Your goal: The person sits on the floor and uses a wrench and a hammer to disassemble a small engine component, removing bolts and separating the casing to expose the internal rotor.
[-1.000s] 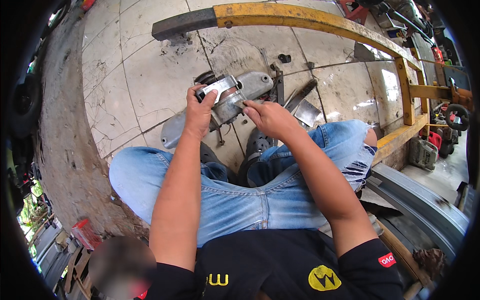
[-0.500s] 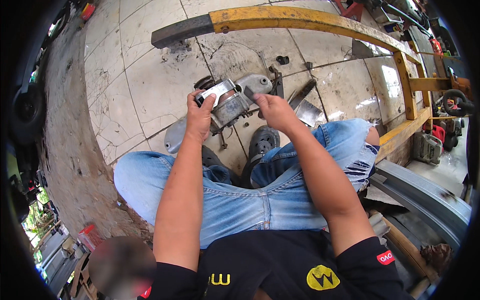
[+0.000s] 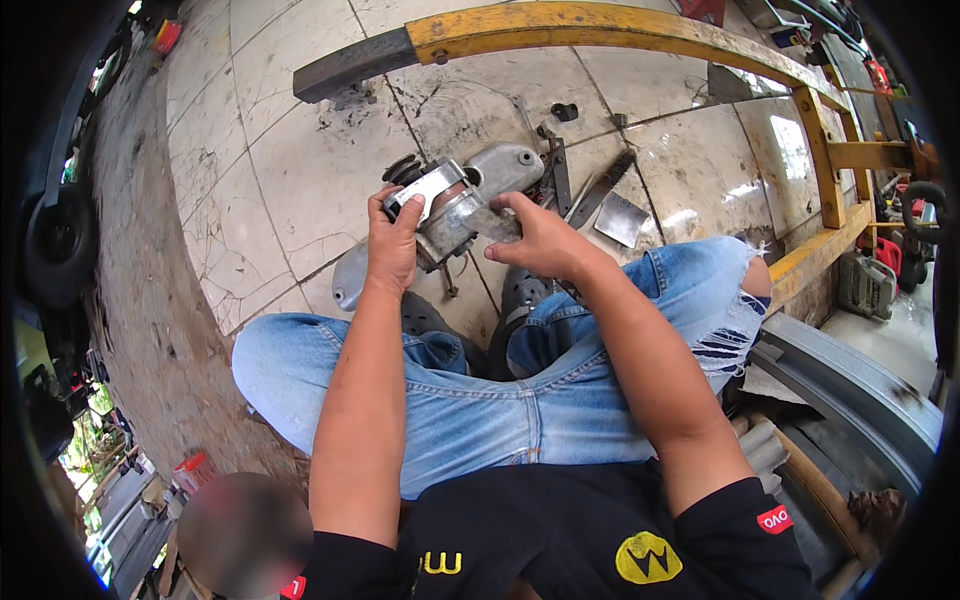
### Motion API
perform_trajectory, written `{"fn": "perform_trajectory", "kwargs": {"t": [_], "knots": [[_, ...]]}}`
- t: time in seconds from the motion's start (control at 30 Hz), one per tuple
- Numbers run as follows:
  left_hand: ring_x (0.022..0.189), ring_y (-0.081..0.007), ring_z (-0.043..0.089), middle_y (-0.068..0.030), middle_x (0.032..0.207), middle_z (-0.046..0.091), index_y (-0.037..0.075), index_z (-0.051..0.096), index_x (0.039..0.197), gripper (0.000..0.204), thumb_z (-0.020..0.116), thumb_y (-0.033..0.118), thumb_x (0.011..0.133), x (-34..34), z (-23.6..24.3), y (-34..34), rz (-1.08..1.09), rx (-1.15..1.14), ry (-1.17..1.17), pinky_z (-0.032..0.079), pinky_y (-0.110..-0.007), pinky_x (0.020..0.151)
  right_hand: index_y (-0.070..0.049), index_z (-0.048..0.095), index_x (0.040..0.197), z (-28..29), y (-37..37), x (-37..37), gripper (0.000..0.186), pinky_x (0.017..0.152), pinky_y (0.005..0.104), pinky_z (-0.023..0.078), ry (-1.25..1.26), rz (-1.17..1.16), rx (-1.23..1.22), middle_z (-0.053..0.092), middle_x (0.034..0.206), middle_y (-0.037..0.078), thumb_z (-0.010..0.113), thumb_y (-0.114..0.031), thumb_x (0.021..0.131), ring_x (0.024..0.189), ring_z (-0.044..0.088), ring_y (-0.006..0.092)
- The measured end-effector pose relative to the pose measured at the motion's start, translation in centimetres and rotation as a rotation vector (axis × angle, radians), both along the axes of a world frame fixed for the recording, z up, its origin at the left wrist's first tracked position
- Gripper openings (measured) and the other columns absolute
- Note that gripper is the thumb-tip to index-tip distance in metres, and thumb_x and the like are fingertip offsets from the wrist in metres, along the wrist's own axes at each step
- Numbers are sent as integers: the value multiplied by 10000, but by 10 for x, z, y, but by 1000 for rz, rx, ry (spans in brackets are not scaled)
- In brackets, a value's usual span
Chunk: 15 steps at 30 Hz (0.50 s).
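The floor (image 3: pixel 320 120) is pale tile, cracked to the left of the left hand (image 3: pixel 393 240) and dark with stains beyond both hands. A grey casing end (image 3: pixel 505 165) lies just beyond the right hand (image 3: pixel 540 237); another rounded end (image 3: pixel 352 272) shows left of the left hand, any join hidden. Past the right hand lie a dark bar (image 3: pixel 560 178) and, farther out, a black piece (image 3: pixel 564 112). To its right rests a plate (image 3: pixel 622 218). Dark shoes (image 3: pixel 525 290) stand bodyward of the hands.

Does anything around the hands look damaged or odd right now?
Yes. Left of the left hand, the floor tiles show branching cracks. Dark smears mark the floor near the yellow beam. The jeans are torn and frayed at the right knee, possibly just wear or style.
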<state>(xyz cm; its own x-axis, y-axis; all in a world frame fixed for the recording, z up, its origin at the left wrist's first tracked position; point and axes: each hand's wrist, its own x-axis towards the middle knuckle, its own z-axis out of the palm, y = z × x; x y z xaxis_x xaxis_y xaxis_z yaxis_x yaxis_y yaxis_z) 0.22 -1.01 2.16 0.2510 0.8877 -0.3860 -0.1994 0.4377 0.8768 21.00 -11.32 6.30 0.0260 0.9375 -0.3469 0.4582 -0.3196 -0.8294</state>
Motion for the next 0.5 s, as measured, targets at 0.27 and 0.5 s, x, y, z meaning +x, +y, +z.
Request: {"fn": "perform_trajectory", "kwargs": {"t": [0.27, 0.5], "knots": [[1108, -179, 534, -91, 1204, 545, 80, 430, 1263, 418, 671, 110, 922, -4, -5, -1, 33, 32, 63, 439, -320, 991, -115, 542, 1336, 16, -7, -14, 504, 805, 458, 508, -334, 166, 4, 649, 945, 183, 623, -381, 915, 911, 642, 375], [1109, -176, 533, -94, 1202, 546, 71, 429, 1259, 412, 666, 107, 925, -4, 0, -4, 13, 23, 63, 438, -315, 989, -140, 512, 1354, 19, -1, -29, 425, 689, 462, 522, -501, 178, 29, 634, 905, 157, 541, -313, 968, 807, 650, 363]]}}
